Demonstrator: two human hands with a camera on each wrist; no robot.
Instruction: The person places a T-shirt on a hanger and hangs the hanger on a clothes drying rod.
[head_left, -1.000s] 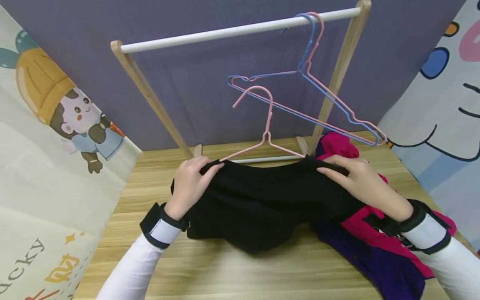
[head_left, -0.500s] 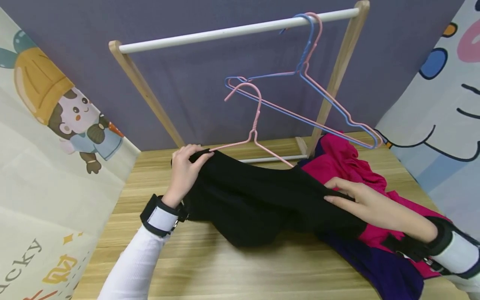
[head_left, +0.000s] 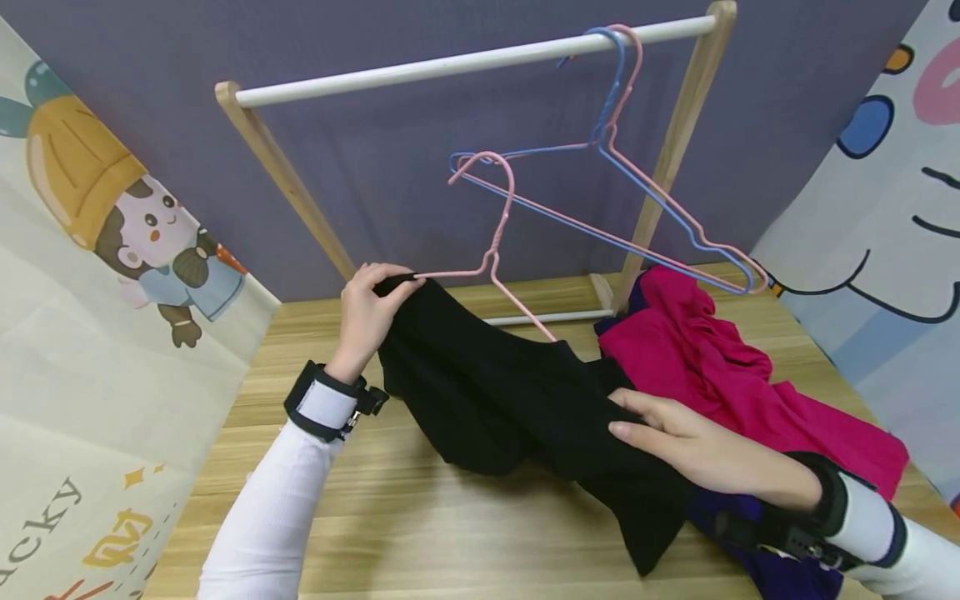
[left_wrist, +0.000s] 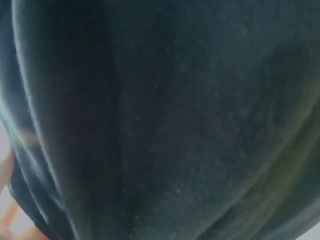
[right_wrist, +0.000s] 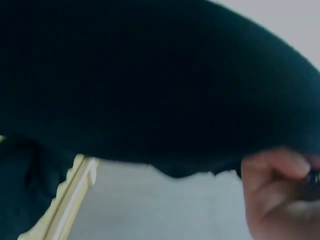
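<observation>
A black top hangs on a pink hanger, whose hook and upper arms rise out of the neckline. My left hand pinches the top's left shoulder at the end of the hanger's arm. Lower down, my right hand pinches the cloth on the right side, where the hanger's other arm disappears under the fabric. The top slopes down to the right, its right end dangling over the table. Black cloth fills most of the left wrist view. In the right wrist view, the right hand's fingers grip the cloth's edge.
A wooden rack with a white rail stands at the back. A blue hanger and another pink hanger hang at its right end. On the table lies a crumpled magenta garment with dark purple parts.
My left hand has lifted its shoulder of the top, and the pink hanger has tilted and shifted left. My right hand has moved down and, lately, inward with its side of the cloth.
</observation>
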